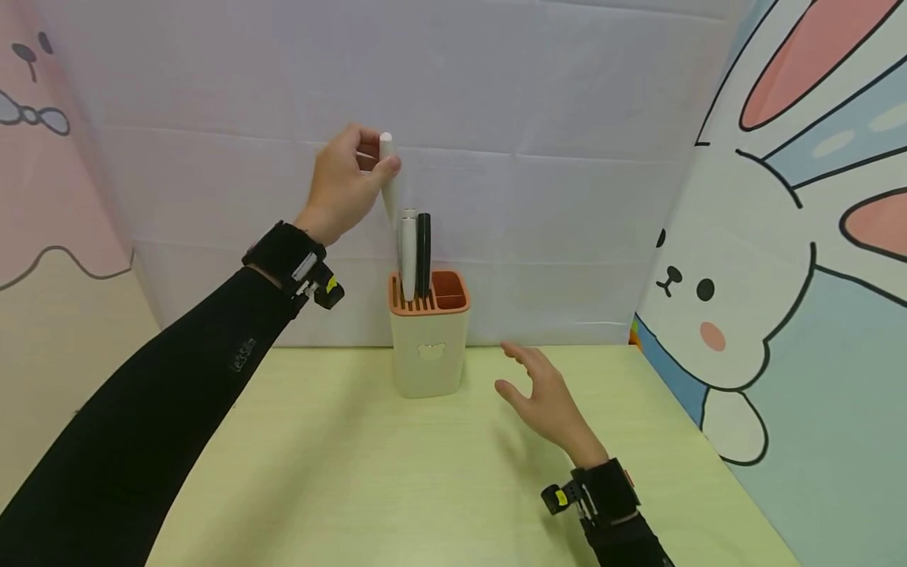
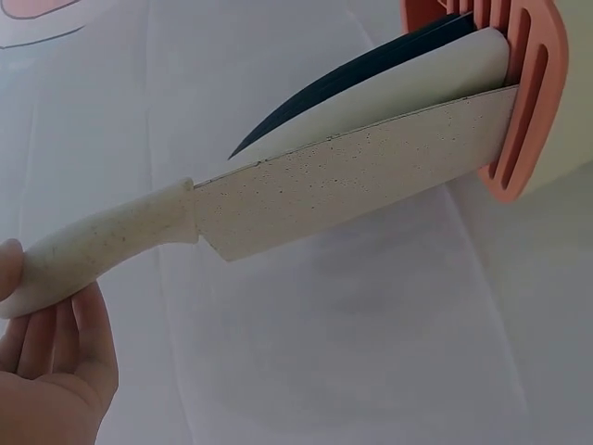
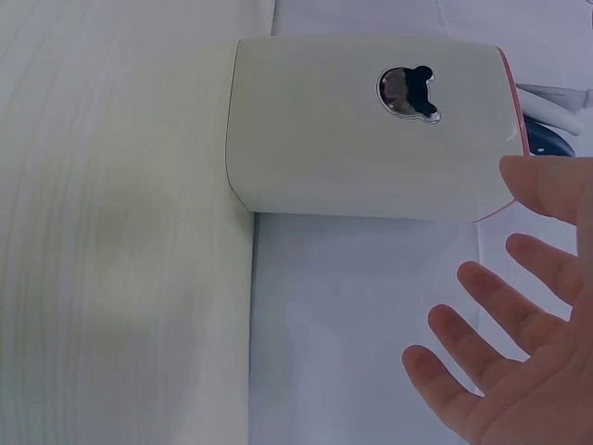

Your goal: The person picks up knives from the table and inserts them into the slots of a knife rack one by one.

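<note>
My left hand (image 1: 346, 179) grips the white handle of a kitchen knife (image 2: 357, 176) above a knife holder (image 1: 428, 358). In the left wrist view much of the broad, speckled blade is out in the open, its far end inside a slot at the holder's edge. Beside it, a white handle (image 1: 409, 256) and a black handle (image 1: 423, 256) stand up from the slots. The holder is cream with an orange slotted top. Low to the right of it, my right hand (image 1: 551, 400) is held with fingers spread and nothing in them.
The holder stands on a pale wooden table (image 1: 319, 465) near its back edge, against a white cloth backdrop (image 1: 567, 228). A divided orange compartment (image 1: 449, 290) is at its top right. A rabbit-print panel (image 1: 815, 378) borders the right side.
</note>
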Motion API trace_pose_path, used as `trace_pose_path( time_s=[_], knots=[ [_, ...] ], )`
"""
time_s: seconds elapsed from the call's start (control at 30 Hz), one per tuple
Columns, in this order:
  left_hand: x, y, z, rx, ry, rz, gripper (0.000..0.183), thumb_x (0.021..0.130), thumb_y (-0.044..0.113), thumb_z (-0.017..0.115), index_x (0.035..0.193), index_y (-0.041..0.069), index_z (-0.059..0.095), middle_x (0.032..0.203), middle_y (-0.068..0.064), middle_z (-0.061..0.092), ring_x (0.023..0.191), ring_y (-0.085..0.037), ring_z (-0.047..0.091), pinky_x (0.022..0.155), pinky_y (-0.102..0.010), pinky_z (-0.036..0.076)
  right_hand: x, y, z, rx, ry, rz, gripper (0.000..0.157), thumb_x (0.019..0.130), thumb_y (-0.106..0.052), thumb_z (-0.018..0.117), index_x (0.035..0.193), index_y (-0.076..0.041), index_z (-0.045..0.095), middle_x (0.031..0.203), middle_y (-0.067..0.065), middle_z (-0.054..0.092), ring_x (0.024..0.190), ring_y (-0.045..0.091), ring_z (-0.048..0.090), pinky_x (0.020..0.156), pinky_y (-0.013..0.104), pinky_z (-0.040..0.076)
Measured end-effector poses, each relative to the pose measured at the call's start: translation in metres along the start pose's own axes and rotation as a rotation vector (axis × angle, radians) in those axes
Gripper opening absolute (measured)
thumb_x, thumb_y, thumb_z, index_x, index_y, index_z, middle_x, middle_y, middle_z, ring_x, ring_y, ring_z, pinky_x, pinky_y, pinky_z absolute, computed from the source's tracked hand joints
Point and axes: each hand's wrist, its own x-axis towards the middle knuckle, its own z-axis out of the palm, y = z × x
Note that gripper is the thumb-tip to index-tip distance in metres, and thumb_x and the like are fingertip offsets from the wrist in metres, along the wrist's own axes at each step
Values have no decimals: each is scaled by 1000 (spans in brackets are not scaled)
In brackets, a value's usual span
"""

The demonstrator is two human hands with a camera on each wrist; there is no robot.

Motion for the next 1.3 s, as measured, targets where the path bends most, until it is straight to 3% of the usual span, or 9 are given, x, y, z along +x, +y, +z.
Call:
trace_pose_path(
  time_s=[0.63,1.3],
  knots=[
    [-14,-35,25,12,-3,-43,29,95,27,62,117,10,53,107,-2,57,95,-10,54,79,-25,49,-1,1,2,11,-11,0,55,88,-19,71,137,-7,47,131,8,53,116,22,48,96,48,42],
    [-30,-58,40,9,-31,-61,28,95,23,62,116,8,54,106,-5,56,93,-15,54,77,-29,49,0,-1,2,24,-22,7,55,89,-20,70,138,-10,47,130,8,52,116,28,49,95,48,42]
  ],
)
